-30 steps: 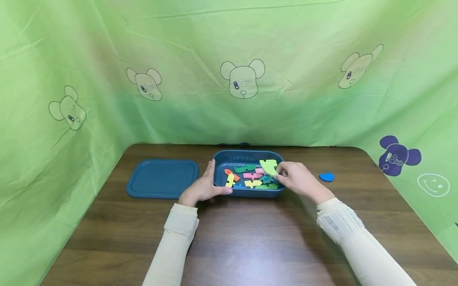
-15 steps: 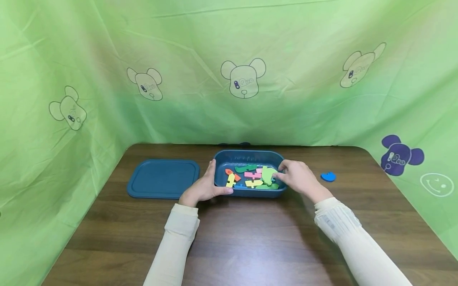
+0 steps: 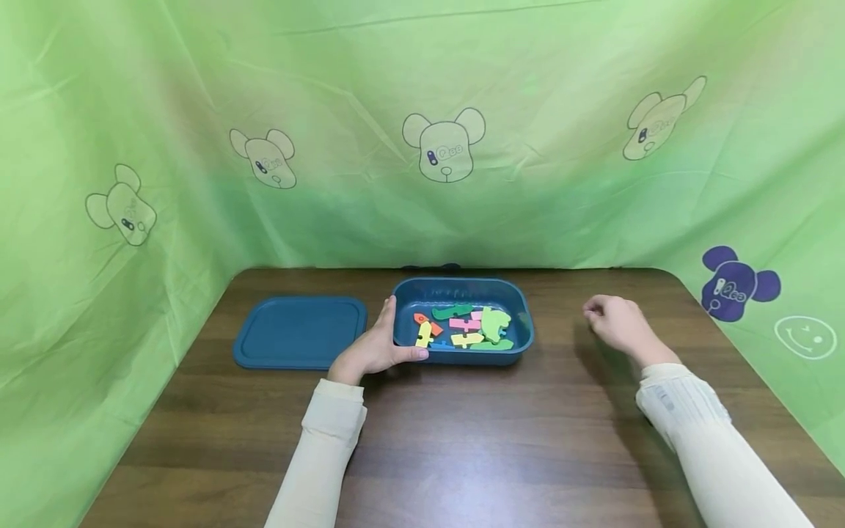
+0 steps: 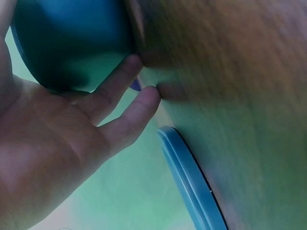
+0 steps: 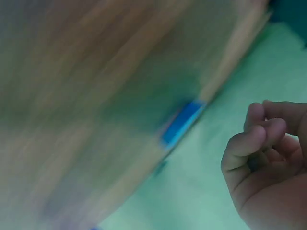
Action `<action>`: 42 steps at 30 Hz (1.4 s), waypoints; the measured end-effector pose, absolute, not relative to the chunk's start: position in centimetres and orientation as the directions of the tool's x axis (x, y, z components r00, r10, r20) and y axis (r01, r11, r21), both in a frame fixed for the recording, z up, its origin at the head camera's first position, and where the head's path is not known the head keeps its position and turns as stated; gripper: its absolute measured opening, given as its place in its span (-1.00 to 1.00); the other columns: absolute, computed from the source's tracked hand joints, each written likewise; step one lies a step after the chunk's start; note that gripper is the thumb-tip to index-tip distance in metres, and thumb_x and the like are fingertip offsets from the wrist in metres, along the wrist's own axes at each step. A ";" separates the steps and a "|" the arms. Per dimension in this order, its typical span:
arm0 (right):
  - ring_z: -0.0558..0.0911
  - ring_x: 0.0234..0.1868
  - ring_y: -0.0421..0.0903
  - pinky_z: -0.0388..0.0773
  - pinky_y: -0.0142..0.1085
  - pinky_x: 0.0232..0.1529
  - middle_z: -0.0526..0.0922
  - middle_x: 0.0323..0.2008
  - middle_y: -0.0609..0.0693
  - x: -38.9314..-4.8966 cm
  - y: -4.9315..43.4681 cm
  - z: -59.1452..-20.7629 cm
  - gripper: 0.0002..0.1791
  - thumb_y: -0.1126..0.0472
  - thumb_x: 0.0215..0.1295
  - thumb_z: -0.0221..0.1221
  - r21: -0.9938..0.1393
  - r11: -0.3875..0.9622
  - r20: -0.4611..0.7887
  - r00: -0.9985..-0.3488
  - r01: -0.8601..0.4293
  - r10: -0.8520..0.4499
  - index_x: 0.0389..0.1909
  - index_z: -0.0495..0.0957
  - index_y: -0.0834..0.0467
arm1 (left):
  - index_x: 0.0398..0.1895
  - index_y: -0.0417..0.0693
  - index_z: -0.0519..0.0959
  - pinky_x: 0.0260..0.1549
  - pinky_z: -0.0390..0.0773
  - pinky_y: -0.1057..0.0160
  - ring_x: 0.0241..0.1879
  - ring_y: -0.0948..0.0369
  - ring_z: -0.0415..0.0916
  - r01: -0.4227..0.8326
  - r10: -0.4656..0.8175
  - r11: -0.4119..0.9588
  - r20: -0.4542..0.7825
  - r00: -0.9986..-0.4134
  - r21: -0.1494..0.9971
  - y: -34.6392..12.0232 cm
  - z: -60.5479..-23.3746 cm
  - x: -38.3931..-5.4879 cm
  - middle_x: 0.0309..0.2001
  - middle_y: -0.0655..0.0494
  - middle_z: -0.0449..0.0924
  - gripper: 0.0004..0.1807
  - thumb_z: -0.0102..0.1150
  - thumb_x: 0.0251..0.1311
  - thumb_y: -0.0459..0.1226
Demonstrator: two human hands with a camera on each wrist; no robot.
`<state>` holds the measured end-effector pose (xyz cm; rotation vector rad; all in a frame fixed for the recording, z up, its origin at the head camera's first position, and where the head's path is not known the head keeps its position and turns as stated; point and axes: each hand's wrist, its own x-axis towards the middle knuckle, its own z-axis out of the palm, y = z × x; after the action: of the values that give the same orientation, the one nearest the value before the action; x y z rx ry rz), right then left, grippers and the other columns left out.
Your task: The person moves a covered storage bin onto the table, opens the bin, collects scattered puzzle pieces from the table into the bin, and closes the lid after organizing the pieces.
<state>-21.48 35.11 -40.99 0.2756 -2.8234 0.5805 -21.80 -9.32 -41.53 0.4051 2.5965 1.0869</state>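
Note:
Pressed against the left end of a blue rectangular box (image 3: 462, 283) is my left hand (image 3: 370, 347), its thumb on the front rim and its fingers fairly straight. Inside the box lie several coloured puzzle pieces, among them a light green piece (image 3: 492, 324), a pink piece (image 3: 465, 324) and a yellow piece (image 3: 467, 339). My right hand (image 3: 619, 324) is over the table to the right of the box, fingers loosely bent and holding nothing. A blue puzzle piece (image 5: 182, 123) lies on the table apart from that hand in the right wrist view; the hand hides it in the head view.
A blue lid (image 3: 300, 332) lies flat on the wooden table (image 3: 462, 447), left of the box. Green cloth (image 3: 343, 220) with printed bear heads hangs behind the table and at both sides.
My right hand has laid the light green piece in the box, let go of it and moved right, over the blue piece. My left hand has stayed against the box.

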 end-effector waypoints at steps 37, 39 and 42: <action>0.51 -0.40 0.10 0.43 0.03 -0.30 0.50 -0.51 0.02 -20.1 40.3 -42.7 -0.82 0.30 0.25 0.24 -0.288 0.949 0.066 -0.991 -0.127 -0.113 -0.49 0.46 0.19 | 0.64 0.07 -0.43 0.24 0.37 -0.12 0.42 -0.13 0.20 0.150 0.371 0.681 -0.161 -0.915 0.716 -9.3 -41.4 -21.6 0.64 0.01 -0.38 0.39 0.41 0.09 0.23; 0.53 -0.40 0.12 0.45 0.07 -0.29 0.53 -0.51 0.04 -20.1 40.3 -42.7 -0.86 0.32 0.24 0.23 -0.285 0.949 0.077 -0.990 -0.133 -0.116 -0.47 0.48 0.21 | 0.64 0.08 -0.43 0.24 0.37 -0.12 0.41 -0.14 0.21 0.147 0.371 0.681 -0.165 -0.914 0.717 -9.3 -41.3 -21.6 0.64 0.01 -0.38 0.38 0.41 0.09 0.23; 0.56 -0.39 0.15 0.46 0.13 -0.29 0.58 -0.49 0.08 -20.1 40.2 -42.7 -0.90 0.33 0.23 0.23 -0.291 0.945 0.104 -0.987 -0.150 -0.125 -0.44 0.52 0.24 | 0.64 0.08 -0.43 0.24 0.36 -0.12 0.42 -0.13 0.19 0.144 0.373 0.679 -0.169 -0.912 0.720 -9.3 -41.2 -21.5 0.64 0.01 -0.39 0.38 0.41 0.09 0.23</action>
<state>-20.10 40.24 -42.74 0.2135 -3.0144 0.4618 -21.51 -9.27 -41.23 0.4109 2.5912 1.0728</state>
